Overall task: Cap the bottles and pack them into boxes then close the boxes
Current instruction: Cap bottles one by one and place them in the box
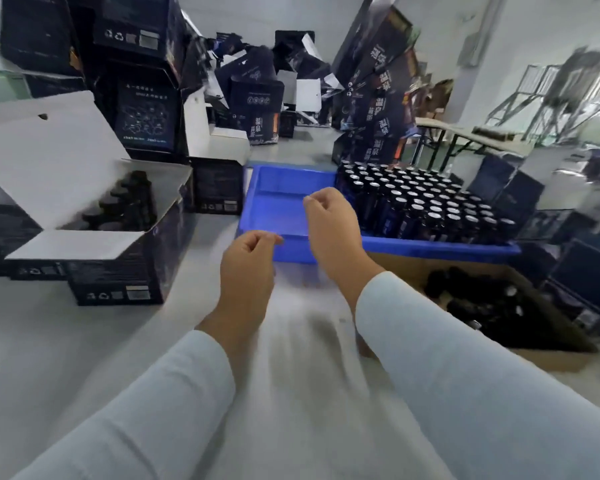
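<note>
Seen from a head-worn camera looking down, two arms in pale sleeves reached forward over a light grey work surface (84, 341). The left hand (246, 268) hovered near the front edge of a blue plastic tray (284, 199), its fingers loosely curled with the thumb touching the forefinger; nothing could be seen held in it. The right hand (333, 226) was raised a little higher, over the bare left part of the tray, fingers curled in the same loose way, and it too appeared to hold nothing, though motion blur made small details hard to tell. The right part of the tray was packed with upright dark bottles (426, 206), their tops showing as pale rings in close rows. To the left of the hands sat an open dark box (118, 271) with white flaps raised, and several dark capped bottles (125, 202) stood inside it. To the right, just behind the right forearm, a brown cardboard carton (548, 355) held a heap of small black items, probably caps, too blurred to be sure. Behind everything, many more dark printed boxes (146, 109) were stacked and scattered.
</note>
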